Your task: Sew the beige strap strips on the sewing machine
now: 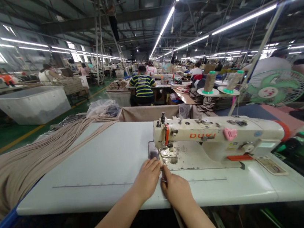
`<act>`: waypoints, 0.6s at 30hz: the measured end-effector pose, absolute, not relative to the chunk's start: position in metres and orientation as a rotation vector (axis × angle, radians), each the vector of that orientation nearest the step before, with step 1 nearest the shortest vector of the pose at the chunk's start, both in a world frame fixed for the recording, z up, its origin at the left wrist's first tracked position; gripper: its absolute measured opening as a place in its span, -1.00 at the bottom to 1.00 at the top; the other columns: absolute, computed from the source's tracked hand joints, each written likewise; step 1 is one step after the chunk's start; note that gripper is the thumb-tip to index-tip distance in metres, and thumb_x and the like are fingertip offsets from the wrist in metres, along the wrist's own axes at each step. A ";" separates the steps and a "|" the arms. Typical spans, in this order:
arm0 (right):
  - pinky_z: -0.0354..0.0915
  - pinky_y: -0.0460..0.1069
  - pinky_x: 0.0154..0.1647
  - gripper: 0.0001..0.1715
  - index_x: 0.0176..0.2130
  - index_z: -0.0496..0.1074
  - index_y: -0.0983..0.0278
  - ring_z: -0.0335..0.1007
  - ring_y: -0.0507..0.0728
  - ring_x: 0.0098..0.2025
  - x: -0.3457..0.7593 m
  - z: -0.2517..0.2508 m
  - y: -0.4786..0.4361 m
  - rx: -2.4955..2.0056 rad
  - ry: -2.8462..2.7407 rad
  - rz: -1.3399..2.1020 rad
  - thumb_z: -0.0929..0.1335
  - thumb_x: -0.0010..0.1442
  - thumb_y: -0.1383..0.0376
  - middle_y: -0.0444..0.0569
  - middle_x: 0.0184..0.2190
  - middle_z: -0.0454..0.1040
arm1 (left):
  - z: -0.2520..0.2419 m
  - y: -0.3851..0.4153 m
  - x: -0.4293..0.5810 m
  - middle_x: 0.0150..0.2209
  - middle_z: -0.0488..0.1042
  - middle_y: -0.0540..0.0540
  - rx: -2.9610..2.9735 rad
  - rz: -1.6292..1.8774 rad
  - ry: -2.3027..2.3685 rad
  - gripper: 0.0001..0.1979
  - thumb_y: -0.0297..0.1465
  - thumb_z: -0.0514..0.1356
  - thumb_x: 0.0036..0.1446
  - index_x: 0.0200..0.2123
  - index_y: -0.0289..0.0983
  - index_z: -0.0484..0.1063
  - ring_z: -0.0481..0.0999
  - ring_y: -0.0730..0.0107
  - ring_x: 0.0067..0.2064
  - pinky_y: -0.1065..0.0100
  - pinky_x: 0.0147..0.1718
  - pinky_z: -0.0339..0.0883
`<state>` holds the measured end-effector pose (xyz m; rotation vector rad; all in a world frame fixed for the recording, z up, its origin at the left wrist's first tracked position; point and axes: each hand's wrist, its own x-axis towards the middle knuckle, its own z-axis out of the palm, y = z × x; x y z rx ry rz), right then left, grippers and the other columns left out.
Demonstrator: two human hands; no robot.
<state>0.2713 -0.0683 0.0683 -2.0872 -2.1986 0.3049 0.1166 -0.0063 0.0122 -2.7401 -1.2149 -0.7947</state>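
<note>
My left hand (pixel 148 178) lies on the sewing machine bed just in front of the needle, fingers stretched out flat and close together. Right beside it, my right hand (pixel 178 189) is closed, thumb and forefinger pinching a narrow fabric strip (pixel 178 218). That strip hangs over the table's front edge, between my forearms. Its upper end is mostly hidden by my fingers. The white sewing machine (pixel 198 132) has its head directly beyond my fingertips. Long beige fabric strips (pixel 48 152) lie heaped on the left side of the table and trail over its edge.
Behind the machine stand thread cones (pixel 209 83) and a green fan (pixel 276 87). A fabric-lined bin (pixel 149 112) borders the table's far edge. At left is a large white tub (pixel 31 104). A person in a striped shirt (pixel 143 87) sits ahead; another stands on a tall ladder (pixel 97 39).
</note>
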 end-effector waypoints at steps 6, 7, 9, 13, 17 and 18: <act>0.40 0.07 -0.10 -0.32 0.42 0.18 0.34 0.64 0.28 -0.09 0.275 0.064 -0.066 -2.039 -2.211 0.314 0.24 0.38 0.30 0.15 -0.15 0.67 | 0.018 -0.010 0.116 0.31 0.46 -0.21 -2.765 -0.722 -1.269 -0.56 -0.47 -0.01 0.43 0.30 -0.31 0.34 0.33 0.15 0.41 -0.02 0.39 0.21; 0.41 0.07 -0.10 -0.33 0.42 0.18 0.34 0.64 0.28 -0.09 0.276 0.064 -0.066 -2.029 -2.224 0.319 0.24 0.38 0.30 0.15 -0.15 0.67 | 0.018 -0.010 0.116 0.31 0.46 -0.20 -2.761 -0.722 -1.267 -0.56 -0.47 -0.01 0.43 0.30 -0.30 0.34 0.33 0.17 0.41 0.00 0.40 0.20; 0.41 0.07 -0.10 -0.35 0.41 0.20 0.34 0.65 0.28 -0.10 0.278 0.064 -0.065 -2.010 -2.241 0.326 0.23 0.40 0.29 0.15 -0.17 0.68 | 0.018 -0.010 0.115 0.31 0.46 -0.18 -2.758 -0.728 -1.267 -0.56 -0.47 -0.01 0.43 0.31 -0.26 0.34 0.33 0.21 0.41 0.02 0.41 0.18; 0.42 0.06 -0.12 -0.38 0.41 0.19 0.35 0.66 0.28 -0.13 0.281 0.066 -0.061 -1.983 -2.287 0.359 0.21 0.44 0.29 0.16 -0.19 0.68 | 0.022 -0.013 0.113 0.30 0.47 -0.16 -2.781 -0.730 -1.291 -0.57 -0.41 0.03 0.43 0.31 -0.23 0.34 0.34 0.24 0.40 0.05 0.42 0.18; 0.46 0.08 -0.11 -0.35 0.43 0.15 0.39 0.67 0.30 -0.12 0.281 0.064 -0.059 -1.976 -2.319 0.369 0.20 0.43 0.33 0.18 -0.19 0.68 | 0.030 -0.016 0.114 0.30 0.47 -0.13 -2.802 -0.732 -1.319 -0.56 -0.43 0.04 0.41 0.31 -0.21 0.34 0.36 0.27 0.39 0.07 0.42 0.21; 0.48 0.08 -0.11 -0.34 0.44 0.15 0.41 0.67 0.30 -0.13 0.282 0.061 -0.059 -1.964 -2.321 0.363 0.19 0.42 0.35 0.19 -0.19 0.69 | 0.032 -0.017 0.115 0.30 0.48 -0.12 -2.799 -0.734 -1.329 -0.55 -0.45 0.04 0.40 0.31 -0.20 0.35 0.37 0.27 0.39 0.08 0.42 0.22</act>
